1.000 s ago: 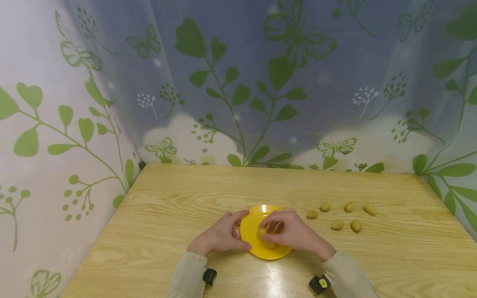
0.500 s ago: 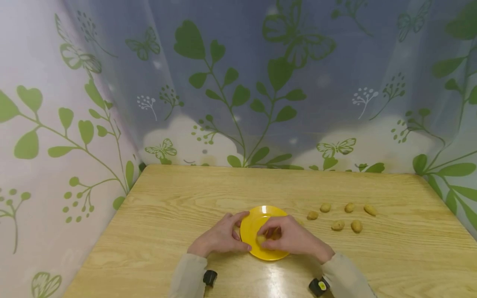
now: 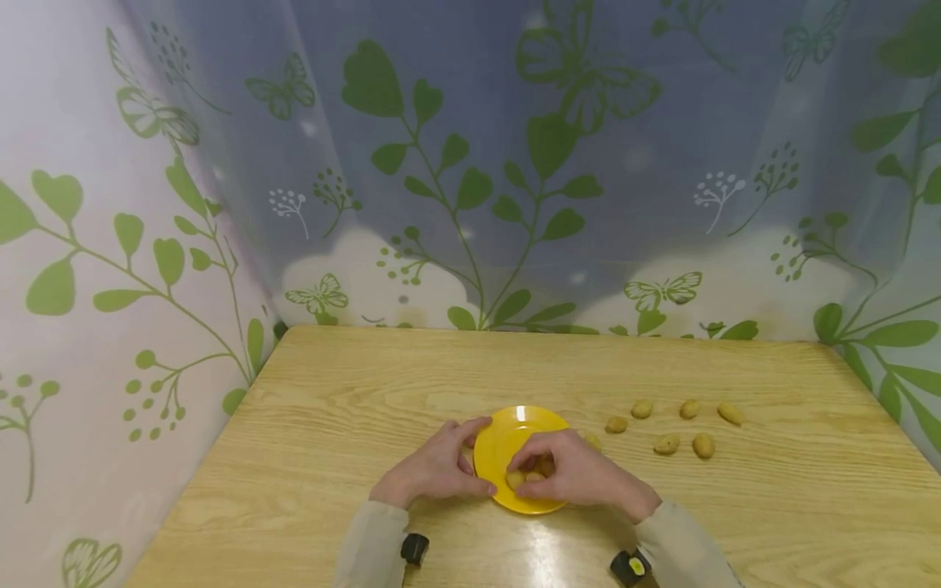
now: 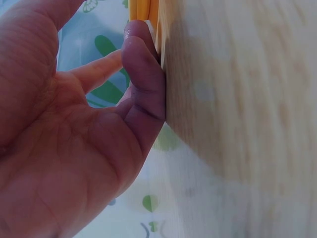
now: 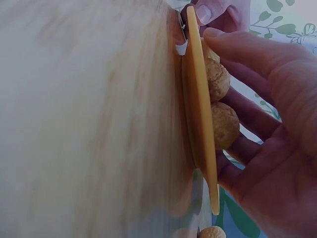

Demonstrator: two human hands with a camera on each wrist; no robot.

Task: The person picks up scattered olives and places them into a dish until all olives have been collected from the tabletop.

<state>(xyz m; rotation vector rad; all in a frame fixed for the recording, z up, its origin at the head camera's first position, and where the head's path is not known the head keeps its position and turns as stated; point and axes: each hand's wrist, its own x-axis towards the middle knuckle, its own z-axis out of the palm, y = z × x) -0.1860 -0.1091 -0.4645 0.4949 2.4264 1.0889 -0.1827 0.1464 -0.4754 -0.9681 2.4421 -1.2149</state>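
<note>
A yellow plate [image 3: 520, 418] lies on the table, bearing several small tan potatoes that look round and rough-skinned. My left hand [image 3: 435, 465] holds its left rim, thumb at the near side and fingers at the far side. Over the plate, my right hand [image 3: 577, 467] has thumb and index finger around one potato [image 3: 515, 480]. More potatoes sit under that palm, partly hidden. The right wrist view shows a potato [image 5: 225, 125] on the plate beneath the fingers, with the thumb tip beside the farther one [image 5: 211, 53].
Just right of the plate, partly behind my right hand, is a potato [image 3: 592, 442]. Several others, such as this potato [image 3: 703, 446], are spread on the wooden table [image 3: 353, 376] farther right. A leaf-patterned curtain [image 3: 412, 269] hangs along the back and left.
My right hand has moved slightly left and down, bringing the pinched potato lower onto the plate near the others. The potato right of the plate has come into view. The left hand stays put.
</note>
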